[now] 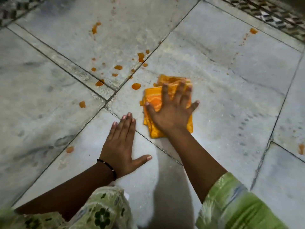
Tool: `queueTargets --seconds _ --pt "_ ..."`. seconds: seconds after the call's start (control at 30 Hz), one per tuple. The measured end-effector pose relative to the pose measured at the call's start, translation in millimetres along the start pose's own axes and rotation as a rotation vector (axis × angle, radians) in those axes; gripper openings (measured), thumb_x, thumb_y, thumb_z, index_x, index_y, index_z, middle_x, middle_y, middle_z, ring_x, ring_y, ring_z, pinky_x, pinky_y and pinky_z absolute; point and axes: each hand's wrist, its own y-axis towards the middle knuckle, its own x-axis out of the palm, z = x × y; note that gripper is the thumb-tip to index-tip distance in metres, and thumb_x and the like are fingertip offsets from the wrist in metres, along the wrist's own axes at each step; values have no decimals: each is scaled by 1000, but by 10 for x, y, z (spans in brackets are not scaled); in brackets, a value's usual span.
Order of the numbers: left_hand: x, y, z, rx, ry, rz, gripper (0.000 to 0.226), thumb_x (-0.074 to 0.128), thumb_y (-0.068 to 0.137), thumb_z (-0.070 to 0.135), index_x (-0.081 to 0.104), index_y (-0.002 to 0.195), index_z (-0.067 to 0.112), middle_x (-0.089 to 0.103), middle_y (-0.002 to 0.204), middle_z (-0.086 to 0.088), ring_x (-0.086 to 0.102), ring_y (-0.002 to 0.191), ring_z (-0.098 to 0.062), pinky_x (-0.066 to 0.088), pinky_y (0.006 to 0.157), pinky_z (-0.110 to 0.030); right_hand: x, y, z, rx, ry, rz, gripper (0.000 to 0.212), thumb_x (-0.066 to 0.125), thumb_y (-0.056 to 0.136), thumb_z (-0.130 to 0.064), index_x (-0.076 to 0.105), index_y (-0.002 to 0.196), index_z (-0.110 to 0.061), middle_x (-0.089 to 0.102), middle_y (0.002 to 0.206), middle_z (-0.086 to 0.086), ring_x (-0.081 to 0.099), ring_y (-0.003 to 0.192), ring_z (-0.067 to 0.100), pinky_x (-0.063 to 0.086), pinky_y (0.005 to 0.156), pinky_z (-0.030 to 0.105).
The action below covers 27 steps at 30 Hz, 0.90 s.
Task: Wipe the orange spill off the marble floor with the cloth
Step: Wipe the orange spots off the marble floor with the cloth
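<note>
Grey marble floor (214,66) with dark joints; orange spill (136,86) scattered as drops just left of and beyond cloth (152,98). Right hand (172,111) flat on folded orange cloth, fingers spread. Left hand (119,146) palm-down on bare tile, fingers extended together, thumb out.

The right hand (171,111) hides the middle of the cloth (152,98)

No text, label or number can be read anywhere.

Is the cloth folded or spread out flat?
Folded: the cloth shows stacked layered edges under the right hand pressing it flat.
</note>
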Motion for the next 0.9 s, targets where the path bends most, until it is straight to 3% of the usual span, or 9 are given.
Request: queueTargets --seconds 0.13,0.2,0.27,0.4,0.47,0.53,0.63,0.77,0.9 --pt "-67 13 -175 -47 54 -12 100 27 81 77 23 148 3 18 157 -12 19 144 -26 14 116 -46 69 -269 124 -430 -45 23 74 28 86 -70 12 151 -39 -3 162 -1 -13 146 33 -2 110 66" --pt "-75 16 -200 -82 76 -17 102 26 80 77 22 148 2 16 158 -13 18 145 -27 14 116 -49 79 -397 448 -431 -47 30 71 28 85 -70 19 149 -42 4 162 -6 -4 148 29 6 112 65" --pt "-60 19 -193 -109 77 -12 106 28 78 79 19 148 0 12 158 -15 14 146 -28 13 116 -50 10 -224 663 -314 -45 23 71 24 82 -72 18 148 -45 3 162 -7 -3 148 27 5 112 64" --pt "-65 24 -185 -146 77 -7 113 31 74 81 17 147 -4 10 157 -21 11 145 -35 8 116 -49 -118 541 187 -71 1 26 78 26 83 -77 8 150 -42 -4 162 1 -12 146 35 -6 109 68" --pt "-68 23 -181 -166 86 -20 115 29 73 83 19 146 -6 12 156 -24 12 144 -36 7 116 -50 -74 609 -247 -148 -38 1 82 26 84 -77 3 152 -37 -6 162 5 -15 144 39 -10 106 69" --pt "-76 19 -175 -198 79 -22 118 26 72 85 21 145 -8 13 155 -26 14 144 -37 7 116 -50 35 359 -489 -353 -60 -17 80 27 85 -74 4 152 -36 -6 162 5 -16 145 38 -8 108 67" --pt "-80 2 -180 -231 55 -18 120 27 71 87 19 145 -7 14 154 -26 14 144 -36 6 116 -50 102 -52 -176 -515 -59 40 76 30 84 -73 14 151 -40 1 162 -3 -6 148 31 2 112 64" --pt "-75 1 -188 -217 43 -6 121 28 71 87 14 147 -6 9 156 -25 7 145 -35 2 117 -48 -55 222 311 -340 -66 6 78 24 78 -79 13 148 -46 -1 162 -8 -4 148 30 4 109 68" --pt "-71 17 -188 -206 70 -16 122 26 71 87 15 146 -8 10 155 -27 8 145 -37 5 117 -48 -96 688 -443 -100 35 -60 78 34 82 -74 13 150 -40 -5 162 2 -15 143 44 -7 103 74"
